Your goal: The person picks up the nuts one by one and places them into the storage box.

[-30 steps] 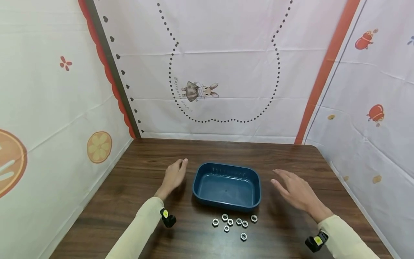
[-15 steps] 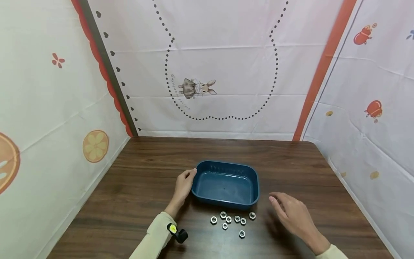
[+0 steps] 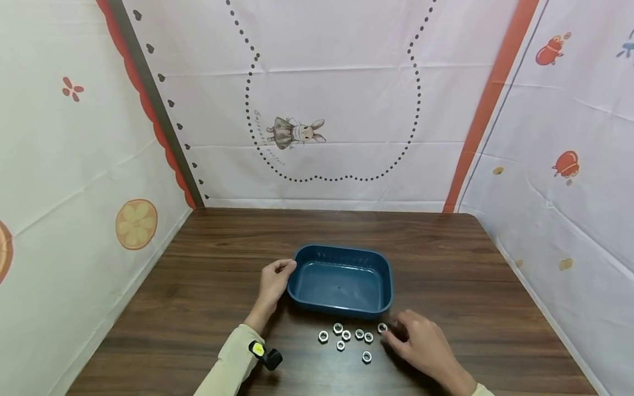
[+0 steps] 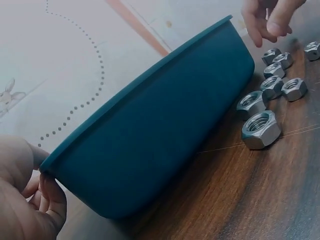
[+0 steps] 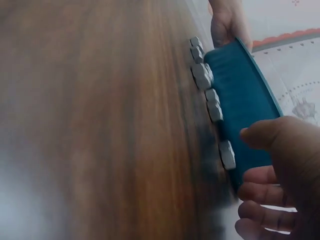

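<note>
A dark blue plastic tray (image 3: 342, 286) with rounded corners stands on the wooden table. My left hand (image 3: 272, 283) pinches the tray's left rim between thumb and curled fingers, clearly seen in the left wrist view. Several metal hex nuts (image 4: 267, 137) lie loose in front of the tray. My right hand (image 3: 421, 342) is low over the table at the tray's front right corner. Its thumb and fingers are bent and apart, close beside the rightmost nut (image 5: 227, 155). In the right wrist view nothing shows between them.
The brown wooden table (image 3: 238, 236) reaches back to a white patterned cloth (image 3: 346, 99), and similar cloths flank it on the left and right. A black wrist camera (image 3: 269, 358) sits on the left sleeve.
My left hand has come in from the left and taken hold of the tray's rim. My right hand has moved left and nearer the body, down to the rightmost nut.
</note>
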{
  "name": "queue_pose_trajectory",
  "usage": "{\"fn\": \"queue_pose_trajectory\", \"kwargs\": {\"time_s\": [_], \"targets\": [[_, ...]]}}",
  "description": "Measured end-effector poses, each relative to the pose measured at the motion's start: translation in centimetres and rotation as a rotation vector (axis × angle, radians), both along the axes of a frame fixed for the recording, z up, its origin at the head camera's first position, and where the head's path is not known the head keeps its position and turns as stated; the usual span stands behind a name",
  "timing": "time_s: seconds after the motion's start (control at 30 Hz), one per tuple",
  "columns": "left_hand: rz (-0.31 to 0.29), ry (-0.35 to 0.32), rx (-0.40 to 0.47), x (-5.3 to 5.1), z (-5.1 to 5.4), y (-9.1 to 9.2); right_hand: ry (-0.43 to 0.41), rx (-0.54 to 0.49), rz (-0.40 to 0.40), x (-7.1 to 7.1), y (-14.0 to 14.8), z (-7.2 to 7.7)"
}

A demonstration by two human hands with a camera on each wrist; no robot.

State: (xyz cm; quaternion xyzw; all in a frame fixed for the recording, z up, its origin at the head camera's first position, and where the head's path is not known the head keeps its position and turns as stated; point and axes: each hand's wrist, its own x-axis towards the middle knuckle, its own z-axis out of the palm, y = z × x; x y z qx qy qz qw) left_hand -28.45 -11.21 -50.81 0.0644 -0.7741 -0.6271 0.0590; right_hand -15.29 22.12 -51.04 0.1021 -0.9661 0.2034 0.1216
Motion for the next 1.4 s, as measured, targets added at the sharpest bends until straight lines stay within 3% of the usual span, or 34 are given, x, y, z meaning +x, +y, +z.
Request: {"fn": "queue_pose_trajectory", "kwargs": {"time_s": [0.23, 0.67, 0.83, 1.0, 1.13, 1.23, 1.37, 1.4], "targets": [[-0.011, -0.007, 0.048, 0.1, -0.3, 0.0, -0.098, -0.01, -0.021, -0.4, -1.6, 0.0], [-0.023, -0.001, 0.099, 0.0, 0.0, -0.3, -0.078, -0.064, -0.053, -0.2, -1.3, 0.2], [-0.027, -0.013, 0.094, -0.1, 0.0, -0.3, -0.065, -0.14, -0.058, 0.0, -0.9, 0.8], [-0.032, -0.027, 0.092, -0.2, -0.3, -0.4, 0.121, -0.245, 0.099, 0.0, 0.0, 1.4], [-0.035, -0.021, 0.102, -0.4, -0.5, -0.5, 0.263, -0.256, 0.236, -1.4, 0.6, 3.3], [-0.026, -0.021, 0.109, -0.3, -0.5, -0.6, 0.246, -0.24, 0.305, -3.3, 0.9, 5.3], [-0.03, -0.013, 0.119, -0.3, -0.4, -0.6, 0.145, -0.219, 0.406, -6.6, 0.7, 8.0], [-0.039, -0.009, 0.119, 0.0, 0.1, -0.5, 0.124, -0.216, 0.438, -7.4, 0.6, 8.6]]}}
